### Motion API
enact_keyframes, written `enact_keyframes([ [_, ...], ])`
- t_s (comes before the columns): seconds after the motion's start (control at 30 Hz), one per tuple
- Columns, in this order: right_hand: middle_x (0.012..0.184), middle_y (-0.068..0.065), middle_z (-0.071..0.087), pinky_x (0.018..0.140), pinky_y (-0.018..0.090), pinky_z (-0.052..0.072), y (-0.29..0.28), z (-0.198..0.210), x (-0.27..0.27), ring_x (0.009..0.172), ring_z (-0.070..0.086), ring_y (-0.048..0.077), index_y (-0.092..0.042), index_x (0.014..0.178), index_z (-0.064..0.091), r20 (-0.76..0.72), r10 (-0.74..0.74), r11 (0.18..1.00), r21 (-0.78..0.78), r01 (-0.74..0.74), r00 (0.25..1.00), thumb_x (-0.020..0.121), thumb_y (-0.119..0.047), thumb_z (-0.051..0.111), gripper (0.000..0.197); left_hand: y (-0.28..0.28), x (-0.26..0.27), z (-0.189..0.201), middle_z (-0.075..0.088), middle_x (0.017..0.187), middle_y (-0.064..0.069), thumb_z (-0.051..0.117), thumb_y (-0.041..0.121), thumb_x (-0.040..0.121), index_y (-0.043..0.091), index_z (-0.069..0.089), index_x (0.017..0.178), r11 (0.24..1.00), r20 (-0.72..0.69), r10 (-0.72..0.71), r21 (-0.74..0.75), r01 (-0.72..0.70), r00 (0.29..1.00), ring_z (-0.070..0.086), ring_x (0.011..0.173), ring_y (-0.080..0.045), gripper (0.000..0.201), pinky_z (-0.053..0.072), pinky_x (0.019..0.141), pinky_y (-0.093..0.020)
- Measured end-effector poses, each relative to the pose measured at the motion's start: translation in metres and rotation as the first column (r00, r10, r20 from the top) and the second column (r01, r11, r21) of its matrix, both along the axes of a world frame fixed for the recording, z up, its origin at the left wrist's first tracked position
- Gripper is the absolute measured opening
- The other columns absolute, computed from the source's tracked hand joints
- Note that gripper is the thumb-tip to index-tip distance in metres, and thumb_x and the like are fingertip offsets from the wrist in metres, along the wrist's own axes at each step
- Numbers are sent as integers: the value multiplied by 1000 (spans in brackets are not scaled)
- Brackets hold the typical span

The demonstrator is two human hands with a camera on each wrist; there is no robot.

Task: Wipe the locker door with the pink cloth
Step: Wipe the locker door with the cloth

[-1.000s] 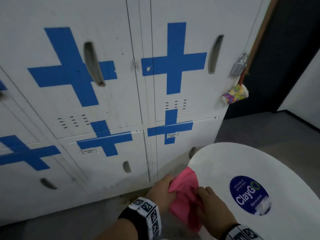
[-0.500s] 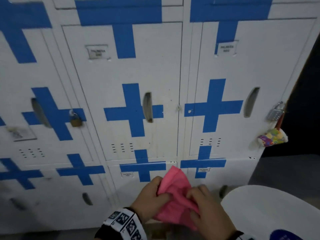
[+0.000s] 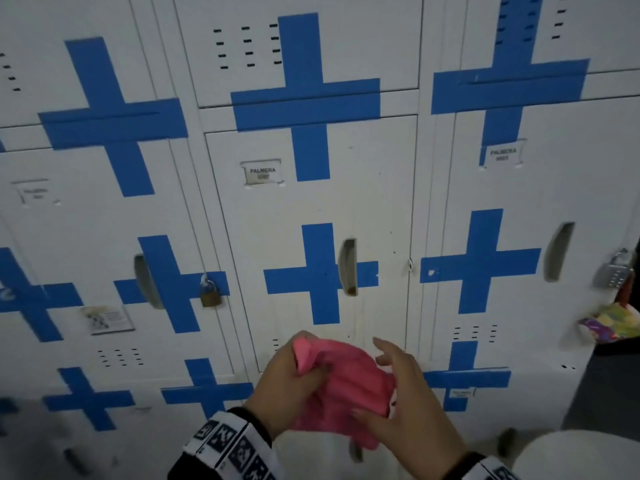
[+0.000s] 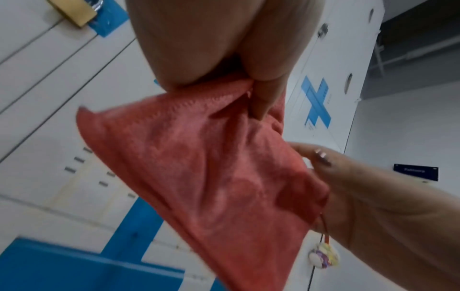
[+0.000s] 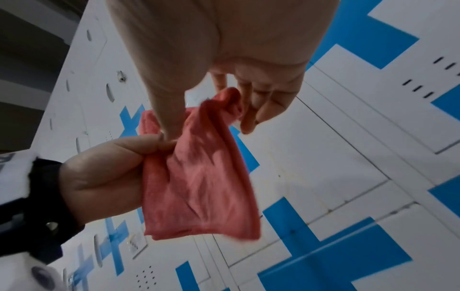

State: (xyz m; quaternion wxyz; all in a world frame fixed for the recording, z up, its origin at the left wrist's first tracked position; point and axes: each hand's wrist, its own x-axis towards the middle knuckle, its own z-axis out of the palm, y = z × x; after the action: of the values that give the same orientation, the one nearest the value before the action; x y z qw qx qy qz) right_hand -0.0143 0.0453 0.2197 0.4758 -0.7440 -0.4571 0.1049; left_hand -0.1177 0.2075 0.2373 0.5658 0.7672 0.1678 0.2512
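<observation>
The pink cloth (image 3: 346, 386) hangs bunched between both hands in front of the white lockers. My left hand (image 3: 294, 379) grips its upper left corner, thumb on top. My right hand (image 3: 401, 393) holds the right edge, thumb under the cloth and fingers (image 3: 382, 349) loosely spread above it. The middle locker door (image 3: 277, 220), with a blue tape cross and a "PALMERA" label, stands shut just behind the cloth. In the left wrist view the cloth (image 4: 211, 167) stretches from my left fingers (image 4: 261, 102) to the right hand (image 4: 353, 189). In the right wrist view the thumb (image 5: 169, 122) presses the cloth (image 5: 199, 177).
A brass padlock (image 3: 209, 294) hangs on the left locker. A combination lock (image 3: 614, 271) and a colourful pouch (image 3: 613, 323) hang at the right end of the row. A white round table (image 3: 581, 455) sits at lower right.
The view has tilted upward along the lockers. Both hands have risen with the cloth toward the middle door, and the right fingers have spread out from it.
</observation>
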Motion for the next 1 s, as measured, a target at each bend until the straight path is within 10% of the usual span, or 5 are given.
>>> enact_keyframes([
  [0.1, 108, -22, 50, 70, 7, 42, 14, 15, 7, 92, 54, -6, -46, 128, 27, 8, -37, 999, 18, 37, 999, 81, -45, 64, 60, 16, 6, 26, 62, 81, -12, 59, 4, 85, 10, 54, 84, 995, 60, -46, -89, 51, 997, 61, 77, -28, 8, 53, 73, -46],
  [0.23, 86, -6, 52, 67, 8, 38, 35, 35, 23, 78, 49, -3, -27, 87, 60, 159, -200, 969, 181, 170, 967, 89, -26, 60, 2, 27, 14, 47, 56, 75, -8, 63, 6, 77, 2, 50, 85, 986, 160, -102, -118, 122, 982, 56, 72, -23, 16, 54, 65, -37],
  [0.53, 73, -4, 68, 68, 32, 56, 54, 79, 42, 69, 66, 12, -26, 84, 63, -194, -272, 841, 427, 331, 942, 93, -12, 49, 23, 18, 35, 50, 59, 71, 6, 67, 20, 78, 11, 54, 79, 991, 170, -70, 126, 49, 983, 55, 67, -9, 16, 44, 61, -22],
  [0.73, 86, -7, 60, 67, 17, 47, 61, 106, 53, 79, 59, 5, -30, 95, 53, -194, -299, 733, 580, 355, 934, 83, -21, 68, 21, 22, 64, 67, 65, 86, 2, 65, 13, 82, 19, 63, 90, 963, 135, -200, 210, 170, 970, 59, 77, -12, 11, 51, 71, -26],
  [1.0, 113, -12, 41, 93, 16, 37, 67, 152, 93, 106, 44, 4, -30, 116, 48, 153, -537, 721, 594, 357, 830, 82, 5, 52, 48, 70, 64, 116, 55, 107, 13, 50, 40, 85, 29, 62, 100, 459, 318, 150, 816, -351, 936, 45, 107, -5, 23, 38, 96, -30],
])
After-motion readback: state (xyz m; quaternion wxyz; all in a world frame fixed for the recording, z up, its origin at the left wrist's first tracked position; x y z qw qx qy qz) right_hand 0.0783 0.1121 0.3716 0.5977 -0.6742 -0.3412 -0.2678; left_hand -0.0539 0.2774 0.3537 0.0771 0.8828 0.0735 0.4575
